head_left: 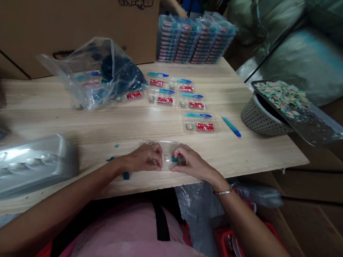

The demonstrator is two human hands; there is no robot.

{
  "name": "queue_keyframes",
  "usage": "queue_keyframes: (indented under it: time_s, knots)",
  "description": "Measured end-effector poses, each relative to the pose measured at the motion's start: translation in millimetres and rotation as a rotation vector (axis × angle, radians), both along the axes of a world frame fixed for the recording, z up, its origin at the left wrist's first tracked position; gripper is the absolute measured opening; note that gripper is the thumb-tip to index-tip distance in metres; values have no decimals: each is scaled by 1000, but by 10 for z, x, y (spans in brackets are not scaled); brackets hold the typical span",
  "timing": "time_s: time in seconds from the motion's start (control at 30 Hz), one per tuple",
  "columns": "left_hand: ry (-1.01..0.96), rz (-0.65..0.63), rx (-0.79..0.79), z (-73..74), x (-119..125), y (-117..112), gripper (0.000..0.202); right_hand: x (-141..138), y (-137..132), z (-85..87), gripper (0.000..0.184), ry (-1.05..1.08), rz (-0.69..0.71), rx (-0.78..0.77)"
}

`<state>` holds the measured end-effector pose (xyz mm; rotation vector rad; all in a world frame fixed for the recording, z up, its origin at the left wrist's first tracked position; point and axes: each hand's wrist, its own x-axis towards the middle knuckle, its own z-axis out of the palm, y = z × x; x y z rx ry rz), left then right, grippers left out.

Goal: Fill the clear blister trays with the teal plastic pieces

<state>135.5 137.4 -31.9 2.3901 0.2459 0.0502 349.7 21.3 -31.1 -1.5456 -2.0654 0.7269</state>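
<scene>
Both hands at the near edge of the counter (98, 125), clear plastic tray (167, 147) lying between them. Right hand (189, 162) — thumb and fingers pinching a small teal piece (175, 159) at the tray's right side. Left hand (148, 157) curled at the tray's left side; from where I stand, can't tell if it grips anything. Teal scraps (126, 175) just left of it, filled packs (205, 127) beyond the hands, blue pen (231, 126) beyond the right one.
</scene>
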Motion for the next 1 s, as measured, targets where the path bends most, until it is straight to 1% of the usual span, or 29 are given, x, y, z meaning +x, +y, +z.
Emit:
queue_keyframes:
  time_s: [0.1,0.17,0.27,0.37,0.43,0.5,0.53,0.6,0.67,0.7,0.77,0.87,0.93,1.0]
  knots:
    - [-3,-17,10,-6,-4,8,4,26,-5,-11,29,12,20,-2]
    - [1,-27,49,1,-4,-13,4,9,-18,12,26,6,31,5]
    - [56,-44,190,61,10,-110,6,-88,-62,91,21,-92,59,60]
    - [149,-89,386,169,41,-254,11,-203,-121,140,22,-254,80,124]
    - [214,-109,487,224,58,-337,12,-240,-166,108,24,-274,49,147]
    - [258,-100,531,235,58,-391,14,-242,-223,19,29,-206,-16,206]
    - [259,-89,538,222,50,-408,14,-239,-259,-38,32,-170,-57,269]
    - [221,-63,539,172,22,-425,16,-245,-347,-159,33,-159,-125,450]
    - [177,-45,538,124,-10,-428,18,-280,-443,-255,27,-231,-135,591]
    - [170,-37,537,114,-24,-425,20,-305,-488,-286,24,-266,-122,627]
    - [177,-15,515,130,-47,-408,21,-352,-557,-312,19,-292,-100,634]
    - [187,25,443,216,-66,-359,19,-374,-591,-286,15,-241,-126,577]
    - [177,13,399,259,-76,-327,17,-358,-570,-253,12,-212,-128,517]
    - [169,-13,362,251,-85,-304,12,-332,-522,-217,11,-188,-111,444]
